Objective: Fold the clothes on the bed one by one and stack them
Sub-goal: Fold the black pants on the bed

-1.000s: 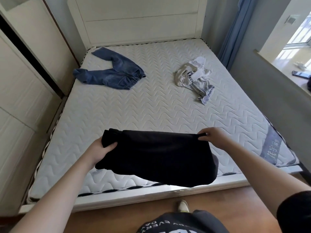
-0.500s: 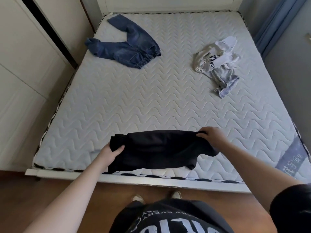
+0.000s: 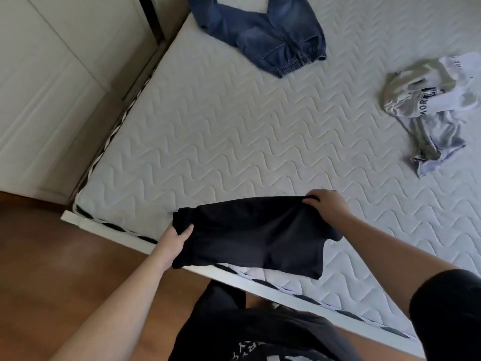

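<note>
Bed [image 3: 234,142]: wide quilted mattress, filling most of the view, near edge running along the wooden floor [image 3: 52,256].
Jeans [image 3: 265,35]: crumpled at the far left of the mattress, not yet folded, well apart from the action.
Grey-and-white garment [image 3: 426,105]: bunched at the far right, likewise unfolded, well apart from the jeans.
Black garment [image 3: 255,235]: the item in play, stretched between both hands at the near edge of the bed, top edge taut, lower part draping over the mattress border.
Left hand [image 3: 174,241]: gripping the bunched left end, fingers curled under the cloth, thumb on top.
Right hand [image 3: 325,204]: pinching the upper right corner, fingers [image 3: 311,198] pressed together over the fabric edge.
Stage: probably laying the first piece down to start a stack; no finished stack visible anywhere.
Risk one: so close to the edge, hanging cloth may drag the whole piece toward the floor once released.
Risk two: bunched left end may trap a crease and leave a lopsided fold.
Risk three: loose lower right flap may flip under during the set-down, spoiling the base of the stack.
</note>
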The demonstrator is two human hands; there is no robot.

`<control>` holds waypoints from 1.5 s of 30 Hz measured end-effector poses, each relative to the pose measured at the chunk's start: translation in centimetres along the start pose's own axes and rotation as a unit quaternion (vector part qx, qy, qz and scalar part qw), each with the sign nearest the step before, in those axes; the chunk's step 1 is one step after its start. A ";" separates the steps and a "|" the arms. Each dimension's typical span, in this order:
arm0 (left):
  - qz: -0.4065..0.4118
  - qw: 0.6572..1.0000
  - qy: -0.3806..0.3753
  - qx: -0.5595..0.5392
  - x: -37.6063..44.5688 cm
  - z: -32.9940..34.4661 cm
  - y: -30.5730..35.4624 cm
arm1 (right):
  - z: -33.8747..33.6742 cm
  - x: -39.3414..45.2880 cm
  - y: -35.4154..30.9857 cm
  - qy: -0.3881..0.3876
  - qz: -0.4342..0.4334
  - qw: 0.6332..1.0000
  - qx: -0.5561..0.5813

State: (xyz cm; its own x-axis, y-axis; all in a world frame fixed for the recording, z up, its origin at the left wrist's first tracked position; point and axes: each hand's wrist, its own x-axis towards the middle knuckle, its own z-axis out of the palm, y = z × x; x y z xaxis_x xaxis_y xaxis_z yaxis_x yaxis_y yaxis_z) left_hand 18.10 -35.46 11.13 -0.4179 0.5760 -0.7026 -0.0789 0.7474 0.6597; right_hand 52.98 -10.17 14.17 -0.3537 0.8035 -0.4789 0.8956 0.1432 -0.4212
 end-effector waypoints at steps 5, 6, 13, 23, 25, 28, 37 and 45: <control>-0.030 0.999 0.012 0.030 6.4 -4.7 -0.9 | 3.3 8.9 -5.6 -0.019 0.003 1.000 -0.003; -0.027 0.998 0.018 0.050 7.8 -5.5 -1.1 | 4.2 10.8 -6.6 -0.024 0.003 1.000 -0.013; -0.009 0.984 0.065 0.167 17.6 -9.1 -2.0 | 10.1 21.2 -10.4 0.005 0.017 0.997 -0.080; -0.043 0.991 0.093 0.085 24.7 -10.2 -3.5 | 13.7 30.0 -11.6 0.039 0.016 0.987 -0.154; -0.058 0.990 0.069 0.105 24.9 -10.2 -4.5 | 14.0 30.6 -11.7 0.048 0.019 0.989 -0.139; -0.073 0.984 0.075 0.141 24.7 -9.7 -5.2 | 14.3 30.0 -11.9 0.100 0.024 0.991 -0.083; 0.286 0.866 0.160 0.378 22.3 0.1 -0.9 | 14.1 17.2 -4.2 0.094 0.188 0.977 0.042; 0.323 0.755 -0.195 0.536 20.9 14.4 -0.2 | 16.5 15.1 3.0 0.040 0.308 0.940 0.139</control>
State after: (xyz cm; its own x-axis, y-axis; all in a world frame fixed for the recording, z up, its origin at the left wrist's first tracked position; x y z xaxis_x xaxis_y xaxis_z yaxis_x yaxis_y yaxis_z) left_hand 22.35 -18.79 -7.53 0.2602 0.8321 -0.4897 0.8930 -0.0145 0.4499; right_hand 45.88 -7.16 -7.09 0.2397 0.7272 -0.6432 0.8145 -0.5112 -0.2743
